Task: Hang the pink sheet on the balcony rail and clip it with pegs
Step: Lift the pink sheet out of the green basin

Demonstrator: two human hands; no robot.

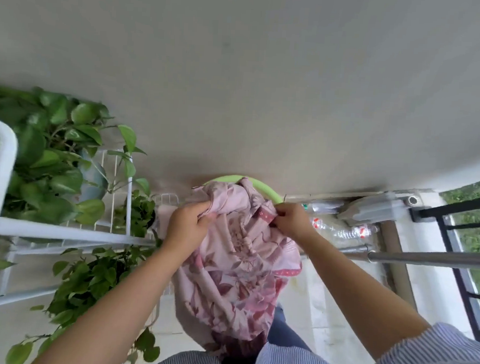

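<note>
Gripping one pink sheet (238, 254), both hands, left hand (188, 223) and right hand (292, 220), have fingers closed on it.

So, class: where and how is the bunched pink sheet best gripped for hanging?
Along its dotted hem, from above, hands apart. The right hand already pinches it; the left hand holds bunched cloth, so the sheet hangs crumpled.

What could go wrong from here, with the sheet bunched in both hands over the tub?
1. The sheet hangs in a loose bunch below the left hand and right hand; its lower end could drag on the floor.
2. The plants and white rack sit close on the left; shaking it open might snag the leaves.
3. The right hand pinches only an edge, which may slip.
</note>
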